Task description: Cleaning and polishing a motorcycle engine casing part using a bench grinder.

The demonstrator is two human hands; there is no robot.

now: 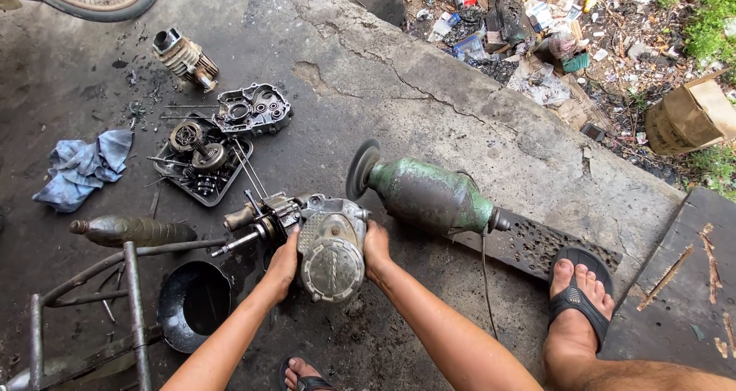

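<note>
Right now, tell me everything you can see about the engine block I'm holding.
The engine block is a grimy grey cast-metal motorcycle crankcase, coated in oil and dirt. A rounded, ribbed side cover faces the camera, and shafts and a stubby lever stick out toward the left. It sits upright on the stained concrete floor, gripped on both sides: the left hand on its left flank, the right hand on its right edge. Just behind it lies a green angle grinder; whether they touch is unclear.

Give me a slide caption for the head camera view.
Both hands, left hand and right hand, grip a grimy engine case beside a green grinder.
</note>
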